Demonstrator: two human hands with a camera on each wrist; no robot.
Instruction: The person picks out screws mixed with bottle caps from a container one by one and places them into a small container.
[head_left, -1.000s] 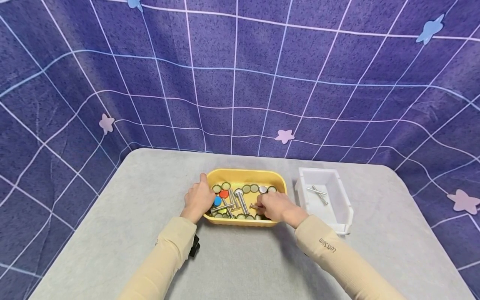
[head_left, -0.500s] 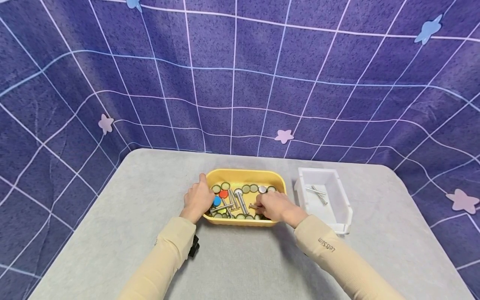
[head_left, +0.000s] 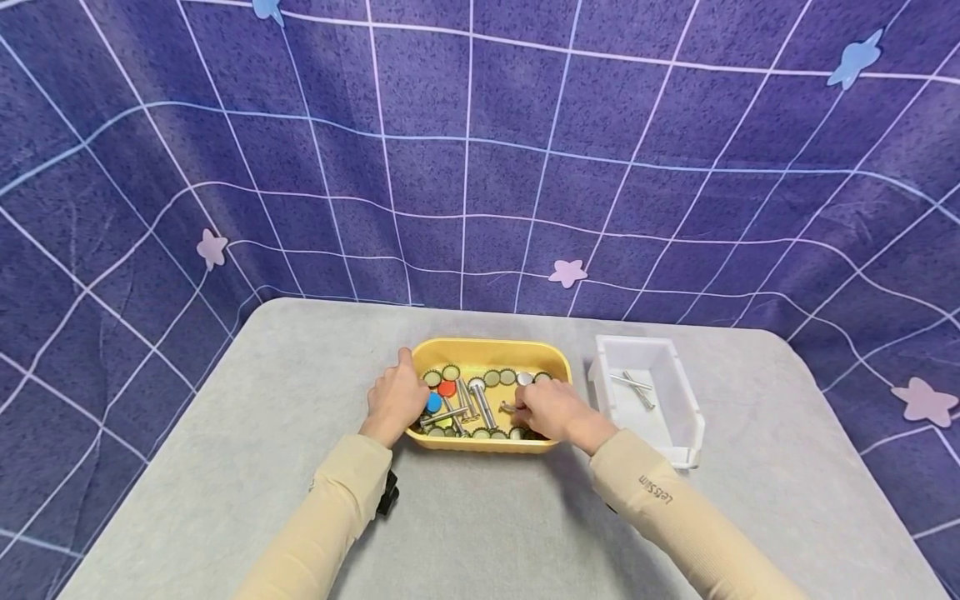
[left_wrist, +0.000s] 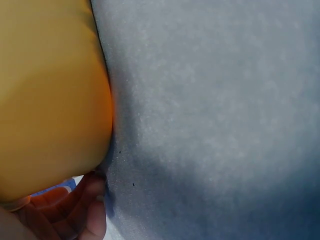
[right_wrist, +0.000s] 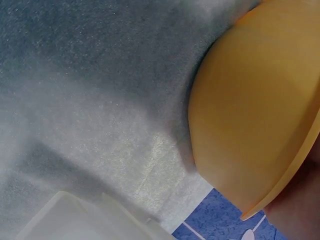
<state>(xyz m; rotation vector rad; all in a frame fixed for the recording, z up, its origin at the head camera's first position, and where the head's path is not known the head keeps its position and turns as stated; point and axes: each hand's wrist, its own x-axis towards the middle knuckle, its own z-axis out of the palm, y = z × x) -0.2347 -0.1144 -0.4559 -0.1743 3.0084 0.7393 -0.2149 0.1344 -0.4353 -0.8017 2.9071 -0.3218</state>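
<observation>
Leftmost, I see the left hand [head_left: 396, 402] clamped on the left end of the yellow tray [head_left: 483, 446], loose bolts [head_left: 484, 407] and bottle caps [head_left: 492, 378] inside. The right hand [head_left: 553, 410] pinches one bolt [head_left: 507, 407] within the tray; beyond, a white bin [head_left: 651, 428] holds crossed bolts [head_left: 638, 389].

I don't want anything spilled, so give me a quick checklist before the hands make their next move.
1. Yellow tray steadied: ok, the left hand grips its left end.
2. Bolt secure at the right hand: cannot tell, the fingers hide the contact.
3. Right hand clear of the tray: not ok, its fingers are inside.
4. White bin upright: ok.
5. No bottle caps in it: ok, only two bolts show.
</observation>
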